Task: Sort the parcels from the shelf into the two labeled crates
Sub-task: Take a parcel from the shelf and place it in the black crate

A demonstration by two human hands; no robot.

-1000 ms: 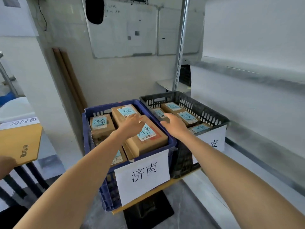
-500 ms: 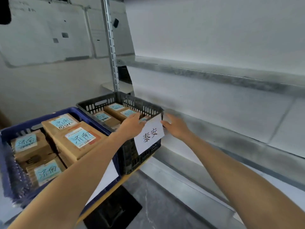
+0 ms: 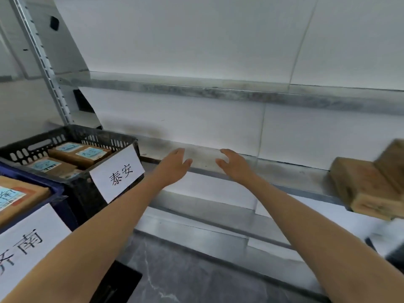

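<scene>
My left hand [image 3: 173,164] and my right hand [image 3: 235,164] reach forward side by side over the metal shelf [image 3: 284,171], both with relaxed fingers and holding nothing. Brown cardboard parcels [image 3: 367,186] sit on the shelf at the far right, blurred. At the left stands the black crate [image 3: 72,134] with a white paper label [image 3: 118,172], holding parcels with blue labels [image 3: 76,153]. The blue crate [image 3: 52,193] is at the lower left with its own white label [image 3: 26,246] and a parcel [image 3: 17,197] inside.
An upper shelf rail [image 3: 218,92] runs across above the hands. A perforated metal upright [image 3: 41,60] rises behind the black crate. A lower shelf [image 3: 196,228] and dark floor [image 3: 185,278] lie below.
The view has swung right, away from the crates toward the shelf. Both hands left the black crate and now hover over the shelf. Parcels at the far right have come into sight.
</scene>
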